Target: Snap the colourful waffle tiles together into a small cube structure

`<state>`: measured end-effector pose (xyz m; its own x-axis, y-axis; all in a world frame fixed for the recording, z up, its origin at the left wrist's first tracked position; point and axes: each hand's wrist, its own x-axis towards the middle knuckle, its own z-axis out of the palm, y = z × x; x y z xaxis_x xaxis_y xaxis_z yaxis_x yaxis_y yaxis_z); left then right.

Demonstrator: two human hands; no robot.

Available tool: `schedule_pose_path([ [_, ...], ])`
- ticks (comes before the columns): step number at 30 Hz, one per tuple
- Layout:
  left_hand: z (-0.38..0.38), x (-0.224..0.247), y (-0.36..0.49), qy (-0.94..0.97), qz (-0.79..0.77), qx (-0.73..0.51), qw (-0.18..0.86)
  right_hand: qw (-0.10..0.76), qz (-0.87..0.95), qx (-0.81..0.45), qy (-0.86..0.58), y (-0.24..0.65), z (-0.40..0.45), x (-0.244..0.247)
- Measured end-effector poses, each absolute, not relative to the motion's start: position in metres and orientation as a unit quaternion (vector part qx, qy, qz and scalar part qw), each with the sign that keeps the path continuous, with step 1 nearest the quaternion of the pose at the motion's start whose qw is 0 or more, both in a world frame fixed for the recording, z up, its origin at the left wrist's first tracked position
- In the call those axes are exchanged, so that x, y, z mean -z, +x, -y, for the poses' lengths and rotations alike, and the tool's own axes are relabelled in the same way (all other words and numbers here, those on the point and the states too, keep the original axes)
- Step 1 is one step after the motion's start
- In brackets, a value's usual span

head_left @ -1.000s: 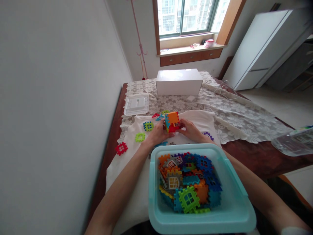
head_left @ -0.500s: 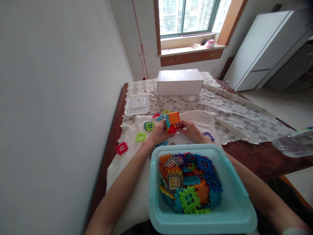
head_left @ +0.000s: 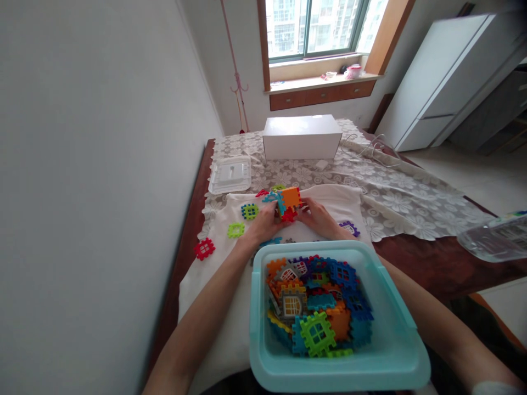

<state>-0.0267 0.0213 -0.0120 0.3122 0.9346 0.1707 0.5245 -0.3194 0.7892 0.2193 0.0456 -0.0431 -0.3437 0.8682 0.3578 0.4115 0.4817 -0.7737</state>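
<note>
Between my two hands is a small box shape of interlocking plastic building panels (head_left: 291, 197), with orange, blue and red faces. My left hand (head_left: 267, 222) is closed round its left and lower side. At its right, my right hand (head_left: 316, 215) has its fingers pressed against the edge by the red panel. Loose panels lie around on the white cloth (head_left: 222, 285): a green-and-blue window panel (head_left: 249, 211), a lime one (head_left: 236, 230), a red one (head_left: 205, 249) and a purple one (head_left: 349, 228). Others are partly hidden behind my hands and the tub.
Close to me stands a turquoise tub (head_left: 405, 351) holding several coloured panels. Farther back are a clear plastic lid (head_left: 229, 174) and a white box (head_left: 302, 145). A transparent container (head_left: 494, 241) is at the right, and a wall (head_left: 102, 164) runs along the left.
My right hand's fingers have shifted slightly against the side of the panel box. The box stays between both hands, and the whole view has moved a little.
</note>
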Motion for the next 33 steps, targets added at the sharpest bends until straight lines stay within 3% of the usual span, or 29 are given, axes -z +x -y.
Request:
schedule_pose_path([
  [9, -0.021, 0.011, -0.027, 0.766, -0.478, -0.303, 0.306, 0.352, 0.794, -0.357, -0.344, 0.217, -0.046, 0.026],
  [33, -0.024, 0.017, -0.030, 0.760, -0.495, -0.304, 0.293, 0.350, 0.808, -0.321, -0.350, 0.226, -0.061, 0.045],
])
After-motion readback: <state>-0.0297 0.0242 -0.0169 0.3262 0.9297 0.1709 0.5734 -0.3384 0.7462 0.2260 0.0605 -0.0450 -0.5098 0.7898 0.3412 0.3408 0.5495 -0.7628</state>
